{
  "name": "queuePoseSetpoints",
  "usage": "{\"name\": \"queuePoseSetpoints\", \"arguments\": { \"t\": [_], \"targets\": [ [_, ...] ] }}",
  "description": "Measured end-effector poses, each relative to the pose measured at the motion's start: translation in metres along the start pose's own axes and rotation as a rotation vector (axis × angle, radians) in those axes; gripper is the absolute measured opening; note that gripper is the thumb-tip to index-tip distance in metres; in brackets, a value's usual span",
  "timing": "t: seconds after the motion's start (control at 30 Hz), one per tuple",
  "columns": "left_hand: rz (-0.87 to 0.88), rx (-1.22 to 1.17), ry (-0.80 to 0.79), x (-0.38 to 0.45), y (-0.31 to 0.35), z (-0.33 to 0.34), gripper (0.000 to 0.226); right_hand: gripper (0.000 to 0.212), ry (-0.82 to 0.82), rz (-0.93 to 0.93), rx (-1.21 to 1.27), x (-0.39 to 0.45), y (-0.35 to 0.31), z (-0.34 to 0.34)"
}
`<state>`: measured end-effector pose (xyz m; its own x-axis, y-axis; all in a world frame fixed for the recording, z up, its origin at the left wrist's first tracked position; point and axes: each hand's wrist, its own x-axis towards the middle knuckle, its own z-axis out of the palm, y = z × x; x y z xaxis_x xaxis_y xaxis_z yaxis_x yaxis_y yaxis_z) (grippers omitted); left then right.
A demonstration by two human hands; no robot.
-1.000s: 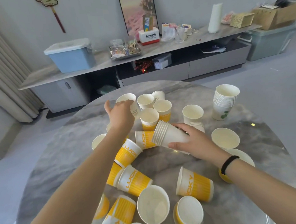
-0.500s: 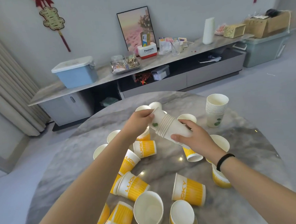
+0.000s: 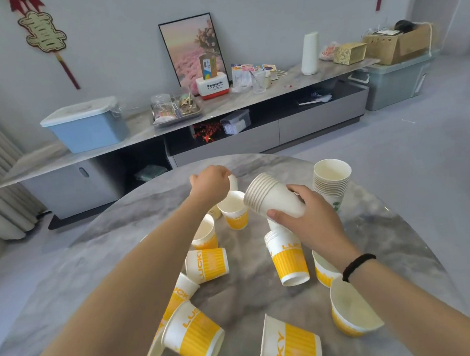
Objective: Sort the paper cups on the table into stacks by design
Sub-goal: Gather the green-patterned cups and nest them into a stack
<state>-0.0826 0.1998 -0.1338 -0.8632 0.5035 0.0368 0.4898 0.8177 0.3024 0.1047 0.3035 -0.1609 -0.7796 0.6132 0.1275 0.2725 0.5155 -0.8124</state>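
Above table [image 3: 101, 255] centre, right hand [image 3: 311, 223] grips a tilted nested stack of white cups [image 3: 270, 199], rims toward 10 o'clock; left hand [image 3: 211, 183] at 12 o'clock pinches one white cup [image 3: 232, 182], mostly hidden. Upright white stack [image 3: 331, 183] stands at 2 o'clock, top cup empty. Yellow LUCKY cups [image 3: 208, 265] lie scattered from centre to 6 o'clock, some upright, some tipped, all empty.

Grey wall [image 3: 274, 18] and floor [image 3: 406, 152]; long low cabinet [image 3: 226, 140] (marble-topped) carries blue storage box [image 3: 87, 125]; framed picture [image 3: 191, 46] leaning.
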Motion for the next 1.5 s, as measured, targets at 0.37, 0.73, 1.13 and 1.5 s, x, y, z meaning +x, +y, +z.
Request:
{"name": "queuePoseSetpoints", "arguments": {
  "t": [0.37, 0.73, 1.13, 1.5],
  "targets": [
    [-0.068, 0.257, -0.215, 0.09, -0.019, 0.052, 0.043, 0.058, -0.03, 0.009, 0.038, 0.01, 0.022, -0.014],
    [0.031, -0.052, -0.085, 0.082, 0.001, 0.013, 0.019, 0.061, -0.088, 0.056, 0.056, 0.008, 0.027, -0.012],
    [0.065, -0.705, -0.141, -0.022, 0.023, -0.061, 0.016, 0.059, -0.081, 0.071, 0.149, -0.01, 0.006, -0.013],
    [-0.034, -0.655, -0.108, -0.017, 0.007, -0.013, 0.026, 0.064, -0.068, 0.055, 0.072, 0.003, 0.013, 0.011]
  ]
}}
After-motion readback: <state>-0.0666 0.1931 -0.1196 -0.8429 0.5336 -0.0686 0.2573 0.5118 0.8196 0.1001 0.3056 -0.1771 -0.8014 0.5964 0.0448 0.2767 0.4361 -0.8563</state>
